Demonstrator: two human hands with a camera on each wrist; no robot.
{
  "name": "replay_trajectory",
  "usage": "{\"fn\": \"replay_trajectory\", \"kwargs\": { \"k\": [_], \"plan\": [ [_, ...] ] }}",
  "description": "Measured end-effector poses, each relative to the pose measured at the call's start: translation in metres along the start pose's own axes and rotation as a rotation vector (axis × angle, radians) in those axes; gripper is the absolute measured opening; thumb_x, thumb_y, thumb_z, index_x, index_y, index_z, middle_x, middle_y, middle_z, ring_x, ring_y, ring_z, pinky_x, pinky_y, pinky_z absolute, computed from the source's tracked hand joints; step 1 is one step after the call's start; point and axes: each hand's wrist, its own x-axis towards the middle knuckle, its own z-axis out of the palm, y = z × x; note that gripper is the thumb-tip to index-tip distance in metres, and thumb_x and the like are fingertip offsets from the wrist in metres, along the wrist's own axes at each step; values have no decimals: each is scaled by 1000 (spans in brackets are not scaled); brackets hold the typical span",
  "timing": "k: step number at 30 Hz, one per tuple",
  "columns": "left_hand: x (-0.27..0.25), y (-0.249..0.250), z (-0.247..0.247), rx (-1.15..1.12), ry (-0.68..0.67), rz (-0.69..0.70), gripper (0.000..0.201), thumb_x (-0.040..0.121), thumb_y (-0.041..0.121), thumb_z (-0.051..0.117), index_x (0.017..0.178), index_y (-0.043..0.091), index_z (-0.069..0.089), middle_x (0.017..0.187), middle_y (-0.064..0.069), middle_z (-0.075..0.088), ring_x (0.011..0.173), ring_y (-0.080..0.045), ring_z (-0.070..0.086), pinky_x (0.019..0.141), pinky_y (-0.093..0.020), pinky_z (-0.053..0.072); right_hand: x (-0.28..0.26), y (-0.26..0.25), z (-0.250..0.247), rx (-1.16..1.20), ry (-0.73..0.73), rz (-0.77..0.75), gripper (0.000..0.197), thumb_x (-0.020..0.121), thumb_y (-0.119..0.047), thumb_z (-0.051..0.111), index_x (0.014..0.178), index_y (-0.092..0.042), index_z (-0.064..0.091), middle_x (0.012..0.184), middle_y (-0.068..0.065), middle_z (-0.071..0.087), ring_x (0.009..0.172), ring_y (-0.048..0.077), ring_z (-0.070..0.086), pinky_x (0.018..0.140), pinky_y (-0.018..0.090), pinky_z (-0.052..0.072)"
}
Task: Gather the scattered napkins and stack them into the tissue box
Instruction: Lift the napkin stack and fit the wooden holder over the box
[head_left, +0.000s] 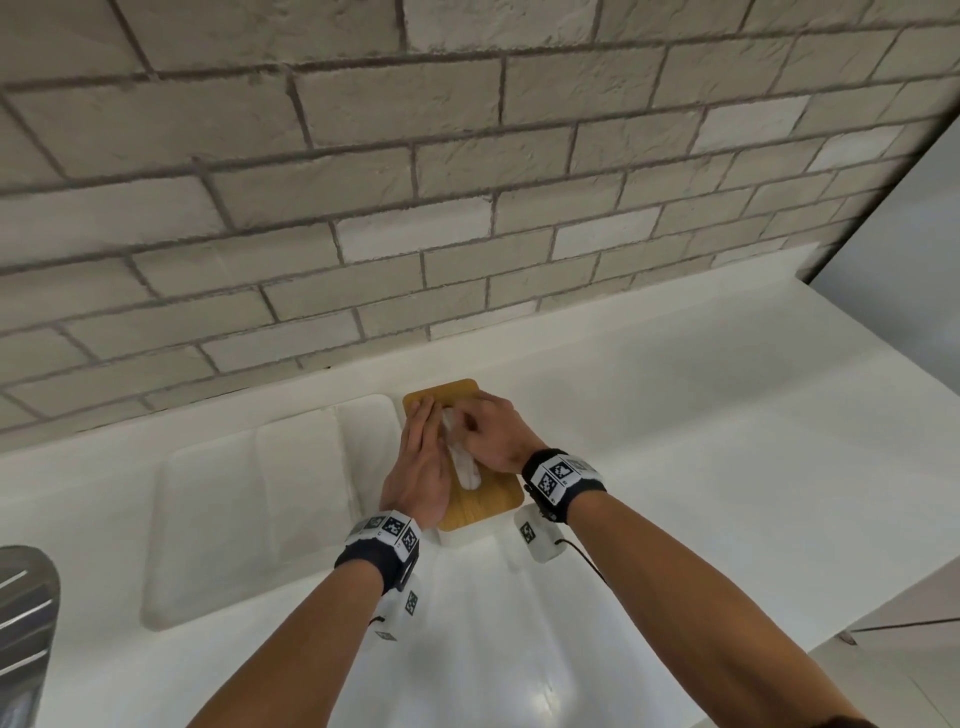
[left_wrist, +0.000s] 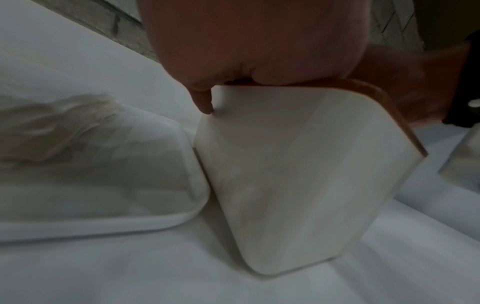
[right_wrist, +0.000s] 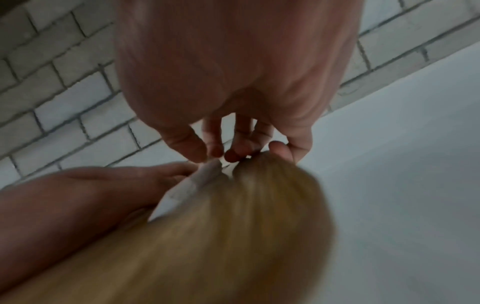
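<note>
The tissue box (head_left: 483, 506) has a wooden lid and a white body (left_wrist: 285, 174) and stands on the white counter. A white napkin (head_left: 465, 470) lies along the lid's middle and sticks up from it (right_wrist: 192, 185). My left hand (head_left: 418, 457) lies flat on the lid's left side with its fingers straight, and one digit (left_wrist: 202, 100) reaches down the box's side. My right hand (head_left: 491, 431) is on the lid's right side. Its curled fingertips (right_wrist: 218, 152) pinch the napkin's far end.
A white tray (head_left: 249, 499) sits against the box's left side, with a crumpled napkin (left_wrist: 59, 117) in it. A brick wall (head_left: 467, 208) rises just behind. A metal object (head_left: 26, 597) is at the lower left. The counter's edge runs down the right.
</note>
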Motion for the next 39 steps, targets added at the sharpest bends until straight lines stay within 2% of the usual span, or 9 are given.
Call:
{"fn": "replay_trajectory", "kwargs": {
  "k": [4,9,15,21,25,29,32,36,39],
  "plan": [
    [0,1,0,-15,9,-24,61,112,10,33,169,7,10,178,0,-4,164,-13,-5,128,-20,3,3,-12,0,-189,-59,47,29,93,-40,61,102,-15,51,105,6,61,90,31,63,80,46,56],
    [1,-1,2,6,14,-31,59,113,8,31,169,7,11,178,0,-2,164,-13,-5,130,-22,3,7,-4,-13,23,88,188,17,96,-20,59,87,-14,47,83,5,58,79,27,53,71,37,42],
    [0,-1,0,-2,-13,-25,62,113,10,32,169,10,6,178,3,-6,164,-13,-7,130,-23,9,-12,-13,-16,-257,-154,-35,27,94,-14,62,119,-23,59,127,11,45,98,31,56,81,36,50],
    [1,-1,2,-32,-22,-54,61,114,18,30,170,15,4,177,8,-9,163,-7,-10,131,-26,9,-32,-17,-7,-403,-48,-13,23,104,-36,47,99,-20,63,123,4,36,107,26,38,90,44,47],
    [2,-2,1,41,-28,-50,62,112,9,30,170,11,7,178,2,-7,164,-11,-10,127,-22,1,-35,-23,-2,-471,-183,22,22,98,-39,50,95,-20,61,125,2,37,111,27,36,97,48,43],
    [2,-4,1,73,-54,-33,63,111,16,25,169,8,3,178,2,-11,163,-13,-15,128,-23,0,-41,1,-21,-280,-264,-93,10,95,-38,61,100,-30,64,136,-15,36,113,23,32,102,48,39],
    [1,-1,1,8,-40,-60,62,113,12,29,170,11,3,177,6,-12,164,-12,-13,130,-26,5,-56,15,-33,-83,-74,-98,9,89,-43,61,91,-34,60,130,-24,42,109,21,37,96,45,45],
    [-1,1,0,-25,-48,-51,63,114,18,31,170,14,2,177,8,-12,163,-11,-13,131,-29,8,-61,-7,-23,-68,3,15,25,94,-59,56,112,-41,56,121,-7,44,102,25,57,93,41,51],
    [0,-3,-1,13,-64,-42,66,110,18,28,170,14,0,177,8,-15,163,-10,-15,133,-30,8,-61,-24,-4,-203,-168,21,28,103,-56,50,95,-31,58,107,2,58,96,25,54,88,42,48]
  ]
}}
